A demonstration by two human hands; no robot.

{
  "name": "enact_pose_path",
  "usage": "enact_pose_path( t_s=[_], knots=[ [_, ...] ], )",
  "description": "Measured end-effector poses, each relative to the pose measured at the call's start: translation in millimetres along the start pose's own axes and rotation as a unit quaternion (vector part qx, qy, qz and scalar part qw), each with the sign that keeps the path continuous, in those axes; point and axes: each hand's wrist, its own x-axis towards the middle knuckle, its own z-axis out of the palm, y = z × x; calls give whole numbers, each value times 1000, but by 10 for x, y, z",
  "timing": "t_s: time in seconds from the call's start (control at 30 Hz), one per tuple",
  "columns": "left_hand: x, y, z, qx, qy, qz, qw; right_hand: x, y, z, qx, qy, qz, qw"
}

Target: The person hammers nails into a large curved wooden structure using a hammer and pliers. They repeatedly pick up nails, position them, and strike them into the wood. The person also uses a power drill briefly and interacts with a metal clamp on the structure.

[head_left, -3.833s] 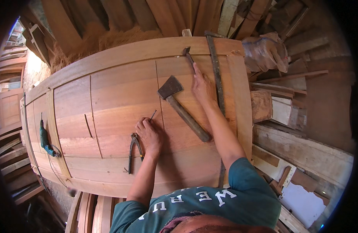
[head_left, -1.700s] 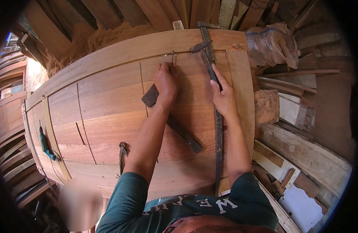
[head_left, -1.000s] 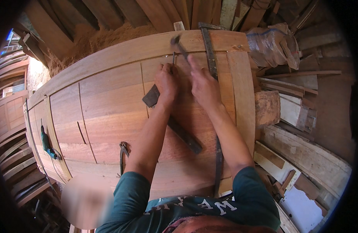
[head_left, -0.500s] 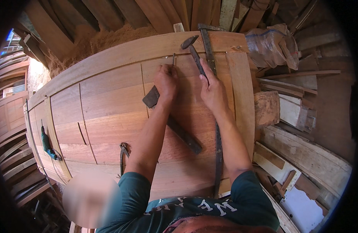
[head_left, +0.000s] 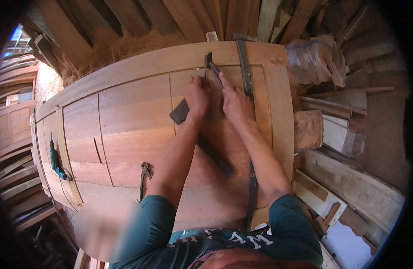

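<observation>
A paneled wooden door [head_left: 130, 114] lies flat in front of me. In my right hand [head_left: 238, 104] is a small hammer [head_left: 208, 58], its head at the top of a thin metal rod [head_left: 205, 73]. My left hand [head_left: 198, 96] pinches that rod upright by the groove along the door's far rail; whether it is a nail or a punch I cannot tell. Under my left forearm a larger dark-headed hammer [head_left: 215, 157] rests on the panels, partly covered by the arm.
A long metal bar clamp [head_left: 247, 85] crosses the door right of my hands. Pincers [head_left: 144, 177] lie left of my left forearm, and a green power drill [head_left: 55, 161] at the door's left end. Boards [head_left: 350, 179] and a wrapped bundle [head_left: 316, 60] stand to the right.
The hammer has come down and left, from raised beside the rod to its top, as my right hand lowered. My left hand still grips the rod. The whole view has shifted slightly.
</observation>
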Motion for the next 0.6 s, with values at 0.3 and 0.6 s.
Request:
enact_pose_path(
  t_s=[0.3, 0.6],
  knots=[
    [367, -321, -811, -468, -59, -354, 808, -383, 31, -211, 190, 124, -81, 970],
    [-431, -2024, -2792, -271, 136, -282, 910, -877, -971, 59, 227, -29, -2, 973]
  ],
)
